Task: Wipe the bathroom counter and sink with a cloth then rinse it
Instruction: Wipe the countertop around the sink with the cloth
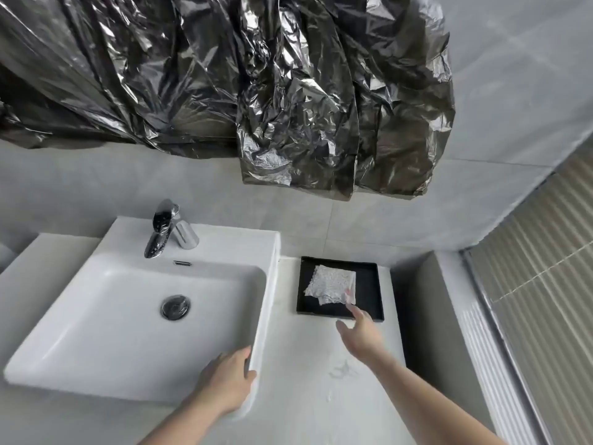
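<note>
- Left hand (229, 380) rests on the near right corner of the white basin (134, 316); grip loose, fingers draped over the rim, thumb along the outer edge, holding nothing.
- Right hand (361, 332) out over the tabletop (305, 364), grip released, fingers spread; index fingertip at the near edge of the cloth (332, 282).
- Cloth: white, textured, folded, lying in a black square tray (369, 293) just right of the basin.
- Basin drain (175, 307) closed with a chrome plug.
- Chrome faucet (167, 229) at the basin's back edge, spout pointing in.
- Black crumpled plastic sheeting (224, 91) hangs on the wall above.
</note>
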Action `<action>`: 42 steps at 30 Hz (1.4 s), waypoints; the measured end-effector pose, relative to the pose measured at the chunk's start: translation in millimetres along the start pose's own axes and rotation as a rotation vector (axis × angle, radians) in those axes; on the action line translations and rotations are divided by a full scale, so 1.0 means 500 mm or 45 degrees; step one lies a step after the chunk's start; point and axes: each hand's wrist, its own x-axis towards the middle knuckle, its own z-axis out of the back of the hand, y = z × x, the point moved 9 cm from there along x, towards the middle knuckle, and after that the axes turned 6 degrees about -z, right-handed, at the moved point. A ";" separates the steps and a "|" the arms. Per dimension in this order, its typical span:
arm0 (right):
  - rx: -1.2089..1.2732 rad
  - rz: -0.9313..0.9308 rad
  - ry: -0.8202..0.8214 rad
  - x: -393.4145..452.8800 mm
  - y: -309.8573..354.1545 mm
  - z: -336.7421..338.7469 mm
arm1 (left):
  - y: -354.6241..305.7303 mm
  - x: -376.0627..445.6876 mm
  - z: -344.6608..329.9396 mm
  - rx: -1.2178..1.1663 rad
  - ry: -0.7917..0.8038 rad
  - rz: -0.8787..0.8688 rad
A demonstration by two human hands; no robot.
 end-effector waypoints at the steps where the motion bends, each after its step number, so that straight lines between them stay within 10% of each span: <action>1: -0.044 0.026 -0.015 0.020 0.009 0.000 | 0.004 0.014 -0.005 -0.022 -0.030 -0.024; 15: -0.615 0.107 -0.103 0.239 0.067 -0.063 | 0.044 0.051 -0.037 -0.154 -0.128 0.178; 29: 0.153 0.507 -0.336 -0.006 0.081 0.129 | 0.028 0.027 -0.030 -0.089 -0.178 0.225; 37: -0.467 0.353 0.250 -0.107 -0.195 -0.115 | 0.019 -0.016 -0.035 -0.045 -0.298 0.175; 42: -0.430 0.133 0.118 -0.092 -0.202 -0.122 | -0.001 -0.137 -0.046 -0.054 -0.611 -0.147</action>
